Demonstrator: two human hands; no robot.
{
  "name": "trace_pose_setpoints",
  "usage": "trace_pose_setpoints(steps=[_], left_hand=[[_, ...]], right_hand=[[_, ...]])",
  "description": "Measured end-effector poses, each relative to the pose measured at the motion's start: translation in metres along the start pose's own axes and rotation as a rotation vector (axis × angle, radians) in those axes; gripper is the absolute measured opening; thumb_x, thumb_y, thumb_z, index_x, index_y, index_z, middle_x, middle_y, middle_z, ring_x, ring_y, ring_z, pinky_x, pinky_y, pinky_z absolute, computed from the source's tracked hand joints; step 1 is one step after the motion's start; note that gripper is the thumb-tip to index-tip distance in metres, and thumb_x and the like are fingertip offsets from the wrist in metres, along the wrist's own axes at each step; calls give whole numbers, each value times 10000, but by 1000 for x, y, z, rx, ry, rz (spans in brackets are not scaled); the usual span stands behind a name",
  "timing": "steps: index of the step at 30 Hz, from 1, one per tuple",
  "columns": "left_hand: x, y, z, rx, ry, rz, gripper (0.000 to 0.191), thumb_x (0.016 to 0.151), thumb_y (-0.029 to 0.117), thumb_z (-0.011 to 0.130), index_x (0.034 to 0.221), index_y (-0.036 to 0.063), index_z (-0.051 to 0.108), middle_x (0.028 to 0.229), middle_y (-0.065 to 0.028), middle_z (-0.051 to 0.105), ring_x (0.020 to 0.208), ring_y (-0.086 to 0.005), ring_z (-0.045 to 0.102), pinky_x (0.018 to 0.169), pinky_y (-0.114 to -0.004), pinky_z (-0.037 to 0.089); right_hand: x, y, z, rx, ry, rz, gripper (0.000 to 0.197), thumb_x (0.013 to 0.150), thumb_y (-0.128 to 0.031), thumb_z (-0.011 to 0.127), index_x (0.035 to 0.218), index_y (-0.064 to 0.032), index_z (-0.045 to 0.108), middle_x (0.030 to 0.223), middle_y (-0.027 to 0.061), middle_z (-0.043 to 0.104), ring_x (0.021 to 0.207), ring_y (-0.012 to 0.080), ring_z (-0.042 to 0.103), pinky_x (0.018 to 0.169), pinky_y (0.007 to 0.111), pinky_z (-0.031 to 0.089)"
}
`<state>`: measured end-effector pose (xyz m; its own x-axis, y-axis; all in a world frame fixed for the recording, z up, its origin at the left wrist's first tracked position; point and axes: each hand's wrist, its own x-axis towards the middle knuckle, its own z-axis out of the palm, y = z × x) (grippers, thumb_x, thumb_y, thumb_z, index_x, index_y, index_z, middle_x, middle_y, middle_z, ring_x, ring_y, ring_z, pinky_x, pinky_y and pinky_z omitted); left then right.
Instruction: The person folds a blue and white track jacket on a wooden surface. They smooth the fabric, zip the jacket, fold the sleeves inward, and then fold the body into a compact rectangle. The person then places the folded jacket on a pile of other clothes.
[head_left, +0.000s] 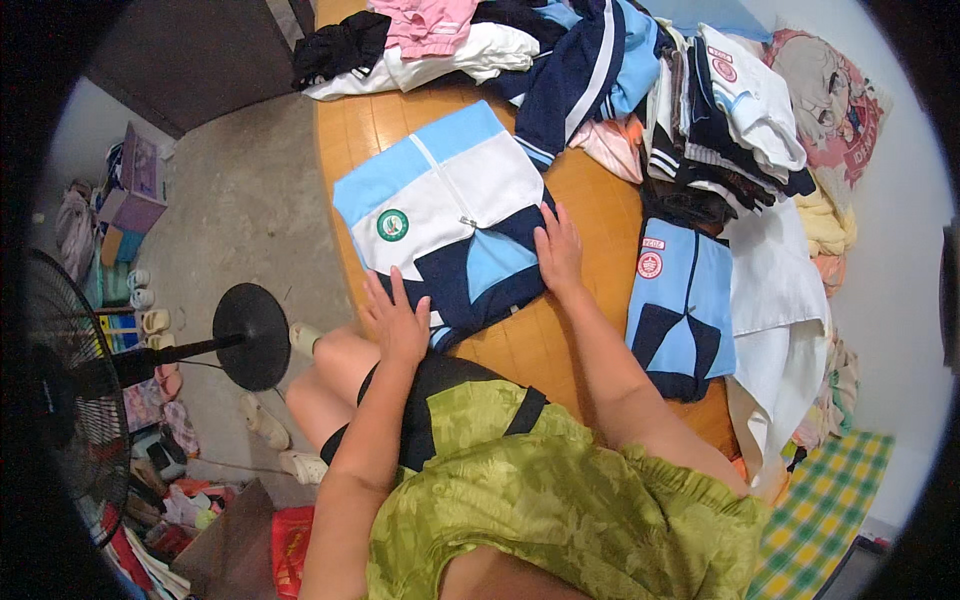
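A folded zip-up jacket (450, 184) in light blue, white and navy lies in front of me on the wooden surface (600, 240). It bears a round green emblem, and its zipper pull sits near the middle. My left hand (397, 319) rests flat on the jacket's near left corner with the fingers spread. At the right edge, my right hand (559, 251) touches the navy part, its fingers slightly apart. Neither hand grips the cloth. To the right lies a second folded jacket (679, 300), light blue and navy, with a red round badge.
Stacked folded clothes (739, 120) stand at the far right, beside a printed pillow (825, 105). Loose garments (465, 60) heap along the far end. A white cloth (776, 300) hangs over the right side. A pedestal fan (75, 375) stands on the floor at left.
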<state>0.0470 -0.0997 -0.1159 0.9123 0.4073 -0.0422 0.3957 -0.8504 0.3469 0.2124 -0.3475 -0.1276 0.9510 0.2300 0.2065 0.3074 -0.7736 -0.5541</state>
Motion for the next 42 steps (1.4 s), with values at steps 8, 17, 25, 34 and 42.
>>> trace_pose_setpoints(steps=[8,17,25,34,42], left_hand=[[6,29,-14,-3,-8,483,667,871,457,571,1458,218,367,1556,-172,187,1428,-382,169,1086,-644,110],[22,22,6,79,-155,328,715,882,512,537,1488,209,307,1573,-176,117,1436,-399,111,1086,-656,64],[21,18,5,23,-127,345,681,885,470,554,1474,209,336,1568,-167,139,1439,-395,99,1096,-640,68],[22,-3,6,-287,191,-39,750,802,303,706,1403,11,365,1481,-272,251,1362,-425,259,1115,-532,182],[15,-19,12,-918,-9,-503,779,743,223,811,1339,-58,396,1256,-180,522,1122,-282,523,984,-359,403]], right_hand=[[-2,2,3,-56,107,-48,482,905,-247,569,1336,-57,469,1319,248,480,1177,429,468,994,481,381],[-6,-4,3,-196,55,-15,509,917,-258,520,1388,-95,419,1362,214,439,1218,387,437,1000,488,359],[-7,-2,8,-185,115,-16,532,906,-262,540,1402,-122,405,1348,189,463,1202,376,451,995,487,362],[-4,-6,1,-167,109,-3,543,881,-271,581,1383,-119,440,1311,181,502,1171,356,487,985,461,379],[-3,-2,-1,-19,107,47,572,862,-265,634,1365,-67,449,1307,202,512,1183,373,493,1002,435,389]])
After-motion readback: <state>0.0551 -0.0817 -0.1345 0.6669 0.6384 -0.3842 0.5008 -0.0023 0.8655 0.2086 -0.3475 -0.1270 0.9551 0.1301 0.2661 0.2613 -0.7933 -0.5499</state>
